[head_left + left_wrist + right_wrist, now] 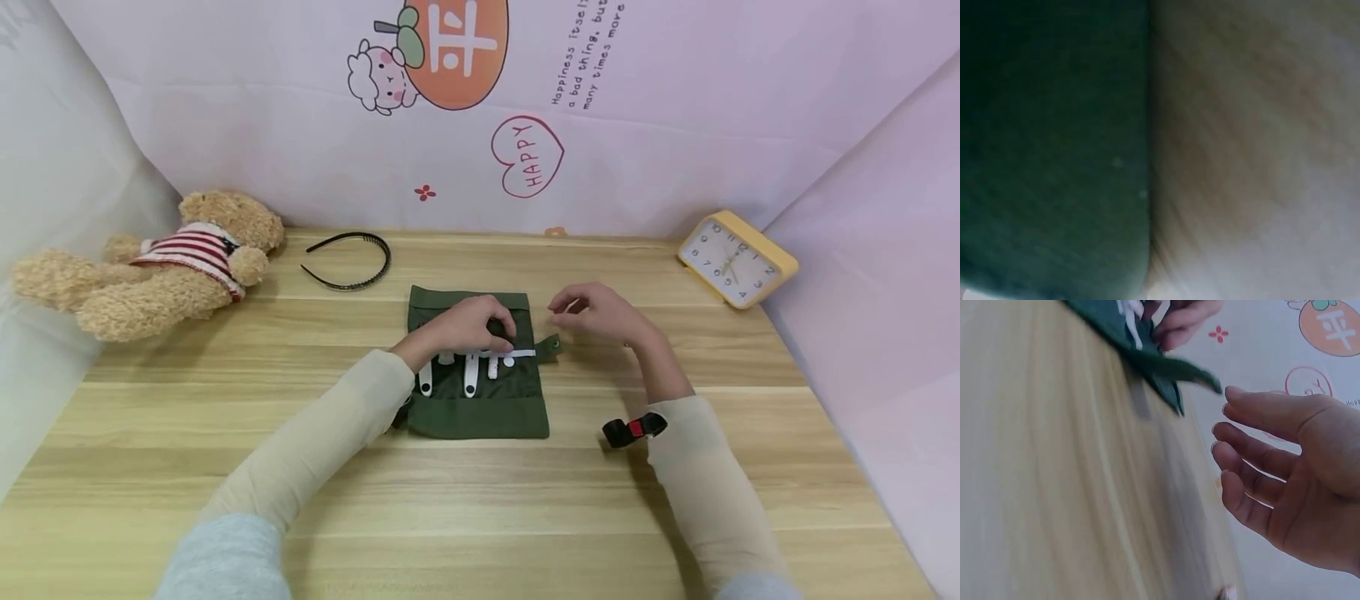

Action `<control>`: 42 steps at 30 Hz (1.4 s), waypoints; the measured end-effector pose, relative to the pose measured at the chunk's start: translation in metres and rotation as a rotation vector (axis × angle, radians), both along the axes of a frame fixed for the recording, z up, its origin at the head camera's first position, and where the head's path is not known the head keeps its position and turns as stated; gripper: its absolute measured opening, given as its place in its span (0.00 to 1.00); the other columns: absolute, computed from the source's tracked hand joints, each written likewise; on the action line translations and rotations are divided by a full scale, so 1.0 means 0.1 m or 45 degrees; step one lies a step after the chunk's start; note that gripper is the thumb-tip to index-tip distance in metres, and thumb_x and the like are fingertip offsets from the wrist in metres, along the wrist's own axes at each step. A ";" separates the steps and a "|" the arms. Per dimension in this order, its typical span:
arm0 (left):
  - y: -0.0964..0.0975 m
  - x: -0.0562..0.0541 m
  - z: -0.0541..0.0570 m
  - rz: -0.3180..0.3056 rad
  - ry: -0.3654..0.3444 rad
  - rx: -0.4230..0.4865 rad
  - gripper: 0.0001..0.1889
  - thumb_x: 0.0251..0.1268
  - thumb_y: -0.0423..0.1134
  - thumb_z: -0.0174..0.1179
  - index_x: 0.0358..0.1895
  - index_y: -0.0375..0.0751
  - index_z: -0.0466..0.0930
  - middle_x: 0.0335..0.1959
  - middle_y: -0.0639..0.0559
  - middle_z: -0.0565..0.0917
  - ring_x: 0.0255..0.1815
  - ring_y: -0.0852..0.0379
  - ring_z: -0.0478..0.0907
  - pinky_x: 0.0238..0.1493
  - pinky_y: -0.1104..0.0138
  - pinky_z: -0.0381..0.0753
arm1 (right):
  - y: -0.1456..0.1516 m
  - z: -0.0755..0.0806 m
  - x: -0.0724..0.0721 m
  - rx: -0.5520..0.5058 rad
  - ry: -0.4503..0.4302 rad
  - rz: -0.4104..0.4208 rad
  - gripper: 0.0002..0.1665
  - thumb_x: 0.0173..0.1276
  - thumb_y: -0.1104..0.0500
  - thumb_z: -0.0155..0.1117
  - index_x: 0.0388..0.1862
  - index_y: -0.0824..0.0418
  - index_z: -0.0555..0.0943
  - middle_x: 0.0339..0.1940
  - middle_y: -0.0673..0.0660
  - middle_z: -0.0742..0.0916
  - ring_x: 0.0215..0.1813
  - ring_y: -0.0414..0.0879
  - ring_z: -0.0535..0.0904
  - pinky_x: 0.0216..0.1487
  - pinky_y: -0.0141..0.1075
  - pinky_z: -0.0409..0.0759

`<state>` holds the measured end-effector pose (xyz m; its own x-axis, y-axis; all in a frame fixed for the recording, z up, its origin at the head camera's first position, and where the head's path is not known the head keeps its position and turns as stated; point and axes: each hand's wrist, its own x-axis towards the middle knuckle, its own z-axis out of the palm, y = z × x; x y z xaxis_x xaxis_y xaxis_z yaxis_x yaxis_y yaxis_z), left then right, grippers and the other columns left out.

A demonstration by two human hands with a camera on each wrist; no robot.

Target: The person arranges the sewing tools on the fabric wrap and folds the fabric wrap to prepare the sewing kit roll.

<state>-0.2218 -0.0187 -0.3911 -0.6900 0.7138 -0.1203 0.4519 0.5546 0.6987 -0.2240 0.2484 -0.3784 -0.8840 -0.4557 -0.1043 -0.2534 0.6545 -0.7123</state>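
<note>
A dark green cloth tool roll [480, 421] lies unfolded on the wooden table. Several white-handled tools [470, 377] sit in it beneath a white band [522, 353]; their working ends are hidden. My left hand [468, 323] rests over the roll, fingers curved, thumb near the band, with a gap between thumb and index finger. Green cloth [1054, 150] fills half of the left wrist view, blurred. My right hand [600, 310] hovers right of the roll, loosely curled and holding nothing. Close to its fingertips is the roll's snap tab [550, 347].
A teddy bear [187, 258] in a striped shirt lies at the back left. Beside it is a black headband [360, 286]. A yellow alarm clock [738, 260] stands at the back right. Behind the table hangs a printed white cloth [300, 125].
</note>
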 end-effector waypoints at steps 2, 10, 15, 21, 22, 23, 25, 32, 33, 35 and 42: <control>0.01 0.01 0.00 0.002 0.002 -0.012 0.11 0.69 0.41 0.68 0.51 0.42 0.86 0.60 0.48 0.78 0.64 0.50 0.72 0.64 0.56 0.72 | 0.07 -0.01 0.01 0.034 0.018 -0.026 0.13 0.73 0.58 0.67 0.51 0.64 0.85 0.47 0.59 0.87 0.50 0.54 0.81 0.51 0.48 0.78; 0.04 0.01 -0.03 -0.031 -0.010 -0.034 0.14 0.70 0.41 0.67 0.55 0.42 0.86 0.71 0.44 0.73 0.73 0.47 0.66 0.71 0.55 0.67 | 0.37 -0.02 0.07 0.087 0.044 -0.189 0.20 0.75 0.52 0.65 0.56 0.64 0.83 0.53 0.64 0.85 0.54 0.57 0.79 0.47 0.48 0.79; 0.06 0.01 -0.05 -0.069 -0.008 -0.061 0.16 0.70 0.41 0.67 0.58 0.43 0.85 0.75 0.44 0.68 0.77 0.47 0.61 0.72 0.56 0.65 | 0.53 -0.02 0.10 0.120 0.026 -0.285 0.24 0.75 0.50 0.65 0.59 0.67 0.81 0.56 0.67 0.83 0.55 0.60 0.78 0.51 0.50 0.77; 0.07 0.01 -0.08 -0.119 0.059 -0.113 0.15 0.71 0.44 0.66 0.56 0.44 0.87 0.75 0.43 0.68 0.76 0.47 0.62 0.70 0.58 0.67 | 0.67 -0.07 0.08 0.163 -0.026 -0.289 0.24 0.74 0.52 0.66 0.58 0.69 0.80 0.56 0.68 0.82 0.57 0.62 0.78 0.52 0.49 0.78; 0.08 0.01 -0.08 -0.124 0.071 -0.120 0.15 0.71 0.45 0.66 0.56 0.44 0.87 0.75 0.43 0.68 0.76 0.46 0.62 0.70 0.58 0.68 | 0.68 -0.08 0.07 0.169 -0.036 -0.288 0.24 0.74 0.52 0.66 0.58 0.69 0.80 0.56 0.68 0.82 0.57 0.62 0.78 0.52 0.48 0.78; 0.08 0.01 -0.08 -0.125 0.078 -0.128 0.15 0.70 0.44 0.66 0.55 0.45 0.88 0.74 0.43 0.68 0.76 0.46 0.62 0.70 0.58 0.67 | 0.70 -0.09 0.06 0.171 -0.045 -0.287 0.24 0.74 0.53 0.66 0.59 0.69 0.80 0.56 0.68 0.82 0.57 0.62 0.77 0.52 0.47 0.79; 0.08 0.02 -0.07 -0.120 0.087 -0.143 0.14 0.70 0.44 0.67 0.55 0.45 0.88 0.74 0.43 0.68 0.76 0.45 0.62 0.71 0.57 0.66 | 0.71 -0.10 0.05 0.159 -0.070 -0.285 0.23 0.74 0.55 0.65 0.59 0.69 0.79 0.55 0.68 0.81 0.57 0.62 0.77 0.50 0.46 0.80; 0.07 0.04 -0.04 -0.106 0.105 -0.177 0.13 0.70 0.41 0.67 0.54 0.46 0.88 0.74 0.43 0.67 0.76 0.43 0.60 0.72 0.55 0.64 | 0.75 -0.10 0.04 0.136 -0.127 -0.315 0.22 0.73 0.63 0.64 0.62 0.72 0.75 0.51 0.70 0.80 0.49 0.59 0.79 0.44 0.40 0.83; 0.07 0.04 -0.04 -0.107 0.105 -0.179 0.13 0.70 0.41 0.67 0.54 0.46 0.88 0.75 0.43 0.67 0.76 0.43 0.60 0.72 0.55 0.64 | 0.75 -0.09 0.04 0.149 -0.129 -0.320 0.24 0.72 0.63 0.65 0.63 0.72 0.74 0.52 0.70 0.79 0.51 0.60 0.79 0.46 0.41 0.82; 0.07 0.04 -0.04 -0.108 0.102 -0.182 0.12 0.70 0.40 0.67 0.54 0.47 0.88 0.75 0.44 0.66 0.76 0.43 0.59 0.73 0.55 0.63 | 0.75 -0.09 0.03 0.181 -0.139 -0.330 0.28 0.71 0.61 0.68 0.64 0.73 0.73 0.55 0.73 0.78 0.54 0.62 0.77 0.49 0.43 0.81; 0.07 0.04 -0.04 -0.102 0.097 -0.185 0.12 0.70 0.40 0.67 0.53 0.49 0.88 0.76 0.44 0.65 0.77 0.41 0.57 0.73 0.50 0.61 | 0.75 -0.06 0.04 0.221 -0.183 -0.360 0.27 0.71 0.59 0.69 0.60 0.74 0.75 0.46 0.67 0.81 0.41 0.53 0.80 0.38 0.38 0.83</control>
<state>-0.2179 -0.0116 -0.3956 -0.6426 0.7457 -0.1761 0.5472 0.6074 0.5758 -0.2205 0.3237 -0.3849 -0.9433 -0.1603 -0.2907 0.0492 0.7986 -0.5998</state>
